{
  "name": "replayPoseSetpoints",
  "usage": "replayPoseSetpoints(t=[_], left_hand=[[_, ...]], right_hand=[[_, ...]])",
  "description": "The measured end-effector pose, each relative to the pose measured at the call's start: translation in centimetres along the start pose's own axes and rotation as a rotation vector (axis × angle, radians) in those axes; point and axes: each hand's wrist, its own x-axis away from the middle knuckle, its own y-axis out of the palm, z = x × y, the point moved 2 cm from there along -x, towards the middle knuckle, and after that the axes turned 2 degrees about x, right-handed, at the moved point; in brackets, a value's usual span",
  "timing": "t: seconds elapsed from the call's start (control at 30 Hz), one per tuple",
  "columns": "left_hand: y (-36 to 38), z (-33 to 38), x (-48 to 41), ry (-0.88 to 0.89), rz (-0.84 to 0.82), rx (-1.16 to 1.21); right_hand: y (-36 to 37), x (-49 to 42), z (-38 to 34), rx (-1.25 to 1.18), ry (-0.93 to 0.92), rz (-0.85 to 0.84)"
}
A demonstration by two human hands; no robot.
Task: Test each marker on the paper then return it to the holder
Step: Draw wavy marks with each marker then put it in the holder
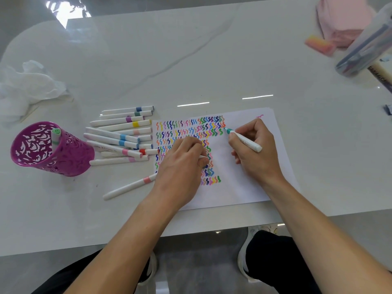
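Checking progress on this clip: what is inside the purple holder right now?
One white marker with a green end stands inside the purple holder. The holder's near wall hides its floor and the marker's lower end, so anything lying lower cannot be seen.

pile of loose markers (121, 134) jammed between purple holder (51, 151) and paper (239, 179), one stray marker (129, 186) nearer the front, open tabletop (191, 60) behind the paper, crumpled plastic (27, 85) far left
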Motion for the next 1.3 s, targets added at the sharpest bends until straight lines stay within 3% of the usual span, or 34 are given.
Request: replayPoseSetpoints(t=[1.0, 1.3], left_hand=[[0.38, 0.22, -0.11, -0.018, 0.006, -0.036], [0.04, 0.12, 0.0, -0.008, -0.002, 0.02]], right_hand=[[0.14, -0.17, 0.35, 0.045, 0.072, 0.056], [0.12, 0.34, -0.45, -0.045, 0.049, 0.06]])
